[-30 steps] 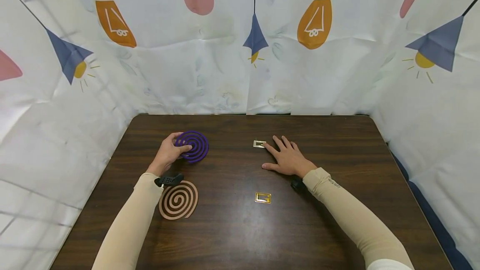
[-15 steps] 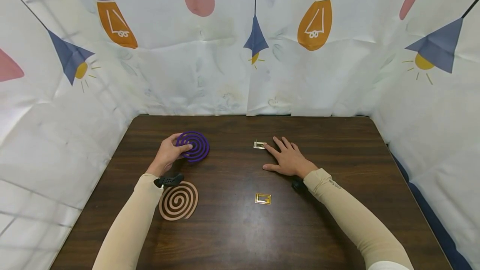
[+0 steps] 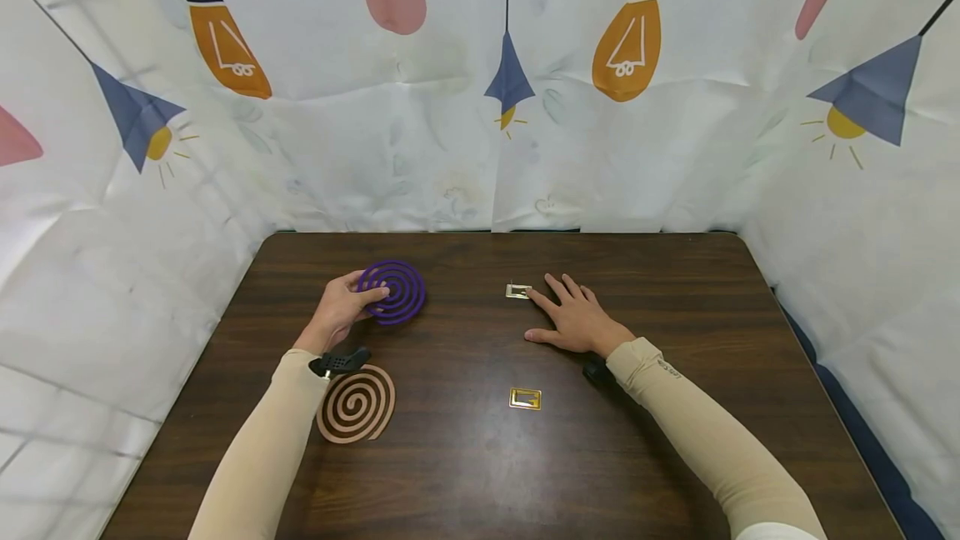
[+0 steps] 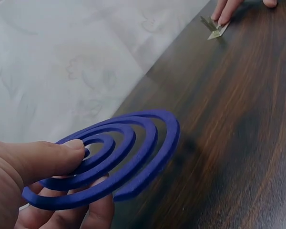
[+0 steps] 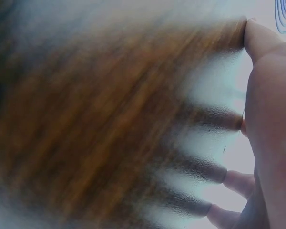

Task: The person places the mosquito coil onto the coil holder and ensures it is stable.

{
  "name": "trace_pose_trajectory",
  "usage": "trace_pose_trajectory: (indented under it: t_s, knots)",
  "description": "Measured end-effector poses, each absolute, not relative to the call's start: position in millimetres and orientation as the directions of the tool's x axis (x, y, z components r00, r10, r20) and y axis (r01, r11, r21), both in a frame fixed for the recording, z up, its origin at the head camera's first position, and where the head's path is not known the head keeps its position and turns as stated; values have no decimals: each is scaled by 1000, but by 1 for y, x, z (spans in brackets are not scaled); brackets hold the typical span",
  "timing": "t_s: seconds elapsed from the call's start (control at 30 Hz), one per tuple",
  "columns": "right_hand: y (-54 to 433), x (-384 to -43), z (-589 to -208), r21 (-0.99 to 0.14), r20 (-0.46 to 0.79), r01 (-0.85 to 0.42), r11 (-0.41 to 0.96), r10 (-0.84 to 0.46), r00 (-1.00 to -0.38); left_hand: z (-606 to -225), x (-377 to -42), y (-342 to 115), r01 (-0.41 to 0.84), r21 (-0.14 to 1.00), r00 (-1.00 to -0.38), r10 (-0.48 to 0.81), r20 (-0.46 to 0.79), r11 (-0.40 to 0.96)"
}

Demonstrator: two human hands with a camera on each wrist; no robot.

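Observation:
In the head view my left hand [image 3: 337, 311] pinches a purple mosquito coil [image 4: 171, 133] by its near left part, thumb on top close to the centre and fingers beneath. The coil is held above the table, tilted in the left wrist view. My right hand [image 3: 577, 322] lies spread out, palm down, with its index fingertip on a small silver metal coil stand [image 3: 511, 291]. A prong of that stand sticks up in the left wrist view. In the right wrist view the fingertips and thumb meet the tabletop; the stand is hidden there.
A brown mosquito coil [image 3: 390, 400] lies flat at the front left, close to the left wrist's black strap [image 3: 337, 363]. To its right lies a gold metal coil stand [image 3: 525, 405]. A printed white curtain [image 3: 442, 148] stands behind the dark wooden table [image 3: 450, 473].
My left hand has shifted slightly to the right with the purple mosquito coil. My right hand stays at the silver stand.

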State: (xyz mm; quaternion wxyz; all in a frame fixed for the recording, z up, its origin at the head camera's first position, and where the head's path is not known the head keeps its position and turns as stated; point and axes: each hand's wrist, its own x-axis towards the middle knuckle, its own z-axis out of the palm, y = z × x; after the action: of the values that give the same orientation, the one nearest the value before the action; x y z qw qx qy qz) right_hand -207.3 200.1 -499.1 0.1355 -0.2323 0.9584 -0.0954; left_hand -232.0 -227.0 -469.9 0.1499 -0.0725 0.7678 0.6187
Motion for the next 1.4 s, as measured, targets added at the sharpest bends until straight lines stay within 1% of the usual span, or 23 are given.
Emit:
trace_pose_trajectory:
  t_s: [0.3, 0.5, 0.97, 1.13, 1.4]
  knots:
    - [200, -207, -497, -229, -236, -409, 883, -458, -857, -462, -233, -219, -332, 934, -934, 95, -345, 133]
    - [200, -206, -495, -232, -231, -417, 879, -466, -854, -471, -236, -216, -326, 936, -938, 77, -337, 128]
    - [200, -207, -498, -229, -238, -411, 883, -460, -855, -474, -238, -199, -322, 942, -943, 58, -328, 90]
    - [201, -208, -499, -233, -236, -410, 882, -460, -856, -473, -239, -193, -321, 945, -943, 74, -324, 60]
    - [201, -209, -502, -232, -230, -411, 882, -460, -857, -469, -239, -184, -328, 943, -940, 87, -331, 48]
